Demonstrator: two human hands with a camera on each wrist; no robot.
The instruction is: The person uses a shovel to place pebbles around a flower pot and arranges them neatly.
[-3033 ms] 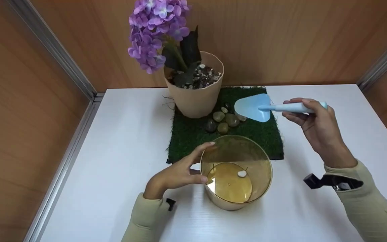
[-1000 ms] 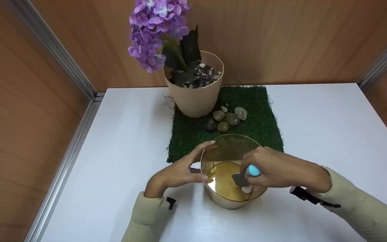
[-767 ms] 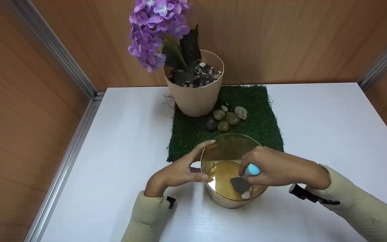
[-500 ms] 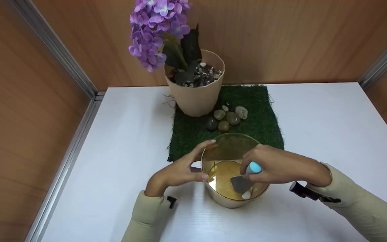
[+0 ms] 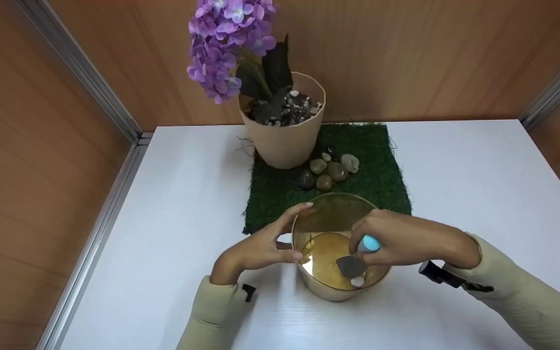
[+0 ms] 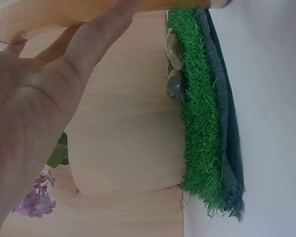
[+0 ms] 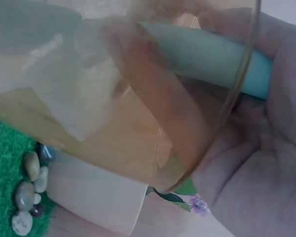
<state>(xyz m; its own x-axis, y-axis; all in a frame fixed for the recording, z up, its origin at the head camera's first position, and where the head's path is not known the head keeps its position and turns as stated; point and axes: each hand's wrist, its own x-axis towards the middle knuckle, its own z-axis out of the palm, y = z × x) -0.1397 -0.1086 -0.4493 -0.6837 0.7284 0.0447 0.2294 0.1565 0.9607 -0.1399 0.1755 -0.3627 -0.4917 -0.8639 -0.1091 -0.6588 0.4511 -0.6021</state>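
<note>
A see-through amber pot (image 5: pixel 326 293) stands on the white table in front of the grass mat. My left hand (image 5: pixel 253 253) holds its left side, thumb and fingers spread along the rim. Inside the pot, my right hand (image 5: pixel 401 238) grips the light blue handle of a small trowel (image 5: pixel 351 267), blade pointing down. A white pebble (image 5: pixel 357 281) lies on the pot's bottom, right by the blade. In the right wrist view, the trowel handle (image 7: pixel 197 52) shows through the pot's wall, with fingers wrapped round it. The pot's edge (image 6: pixel 172 4) crosses the top of the left wrist view.
Behind the pot lies a green grass mat (image 5: pixel 372 146) with several smooth stones (image 5: pixel 337 171). A beige flowerpot (image 5: pixel 285 143) with purple flowers (image 5: pixel 217 53) and gravelly soil stands at the mat's back left. Wood-grain panels (image 5: pixel 416 58) enclose the table (image 5: pixel 474 170).
The trowel has gone from above the mat's right side down into the pot, turned blade-down. The pebble has shifted slightly toward the pot's front. My left hand has stayed put.
</note>
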